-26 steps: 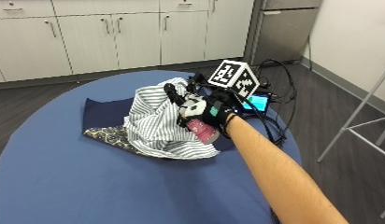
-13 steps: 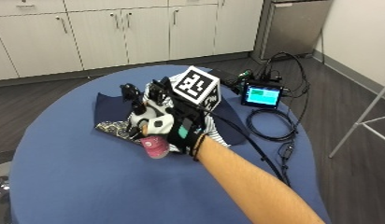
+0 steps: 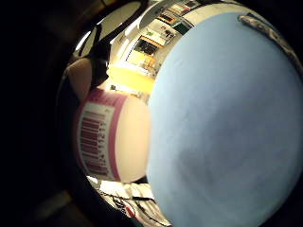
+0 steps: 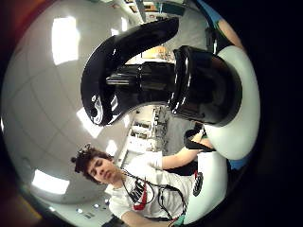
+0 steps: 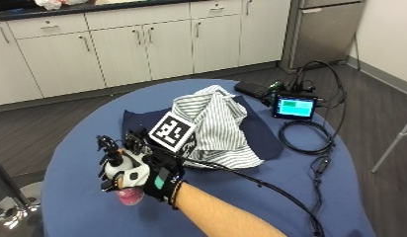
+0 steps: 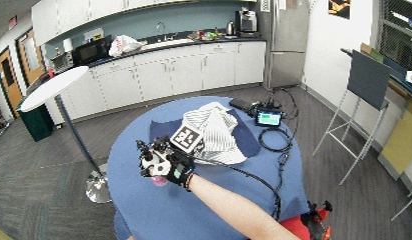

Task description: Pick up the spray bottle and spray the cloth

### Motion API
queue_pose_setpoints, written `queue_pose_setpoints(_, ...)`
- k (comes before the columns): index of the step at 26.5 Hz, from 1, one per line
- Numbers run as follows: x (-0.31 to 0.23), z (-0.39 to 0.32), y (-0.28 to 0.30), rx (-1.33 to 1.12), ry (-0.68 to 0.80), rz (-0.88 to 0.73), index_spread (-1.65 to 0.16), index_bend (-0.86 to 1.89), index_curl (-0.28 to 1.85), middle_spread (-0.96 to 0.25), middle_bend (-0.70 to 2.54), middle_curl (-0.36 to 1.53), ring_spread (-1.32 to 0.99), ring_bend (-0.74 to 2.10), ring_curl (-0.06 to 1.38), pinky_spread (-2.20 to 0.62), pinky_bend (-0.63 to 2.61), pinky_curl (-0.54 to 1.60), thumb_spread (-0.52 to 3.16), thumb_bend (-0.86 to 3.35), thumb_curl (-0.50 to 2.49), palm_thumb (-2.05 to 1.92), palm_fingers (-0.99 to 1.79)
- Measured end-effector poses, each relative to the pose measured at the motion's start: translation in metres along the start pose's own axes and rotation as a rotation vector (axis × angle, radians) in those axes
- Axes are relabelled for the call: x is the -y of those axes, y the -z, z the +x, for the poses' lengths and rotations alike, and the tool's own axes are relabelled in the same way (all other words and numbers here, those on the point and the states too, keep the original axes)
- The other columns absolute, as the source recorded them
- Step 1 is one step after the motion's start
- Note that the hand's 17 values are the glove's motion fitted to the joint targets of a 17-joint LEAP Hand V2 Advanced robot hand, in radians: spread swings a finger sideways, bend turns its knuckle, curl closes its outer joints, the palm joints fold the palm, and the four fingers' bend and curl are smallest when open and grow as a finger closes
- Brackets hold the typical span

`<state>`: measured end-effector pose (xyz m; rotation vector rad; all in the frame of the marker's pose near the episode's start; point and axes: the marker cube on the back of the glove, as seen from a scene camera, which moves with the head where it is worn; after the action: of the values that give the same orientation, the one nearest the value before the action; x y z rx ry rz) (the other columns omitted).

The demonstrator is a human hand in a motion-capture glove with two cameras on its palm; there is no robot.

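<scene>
Clutching spray bottle (image 5: 126, 183) beside cloth (image 5: 213, 126)

A barcoded spray bottle (image 3: 111, 142) sits close beside the blue table (image 3: 227, 132).

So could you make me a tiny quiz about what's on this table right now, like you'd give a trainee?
1. True or false: the gloved right hand holds the spray bottle.
2. The striped cloth lies on: A) the floor B) a dark blue cloth C) the counter.
3. Fill in: the small screen sits on the blue ____.

Key: 1 true; 2 B; 3 table.
</scene>
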<state>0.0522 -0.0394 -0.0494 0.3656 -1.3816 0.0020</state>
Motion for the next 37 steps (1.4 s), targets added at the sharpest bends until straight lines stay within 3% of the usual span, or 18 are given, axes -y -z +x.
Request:
queue_pose_setpoints(21,0.001,0.032,-0.026,0.087,0.012,-0.01,-0.27,0.13,0.33,-0.13,0.33,0.47,-0.15,0.47,0.43,-0.02,0.15,0.28,0.66,-0.02,0.68,1.06,0.92)
queue_pose_setpoints(26,-0.004,0.027,-0.016,0.069,0.024,-0.004,-0.28,0.03,0.3,-0.12,0.34,0.47,-0.12,0.44,0.44,0.03,0.2,0.3,0.75,-0.03,0.64,1.03,0.73)
queue_pose_setpoints(32,-0.027,0.02,0.015,-0.105,0.012,-0.021,-0.31,0.04,0.24,-0.11,0.34,0.46,-0.09,0.43,0.42,0.07,0.25,0.32,0.81,-0.03,0.61,1.0,0.63)
queue_pose_setpoints(37,-0.065,0.013,0.041,-0.476,-0.051,-0.074,-0.33,0.04,0.21,-0.09,0.32,0.44,-0.06,0.43,0.41,0.1,0.3,0.33,0.86,-0.05,0.57,0.94,0.61)
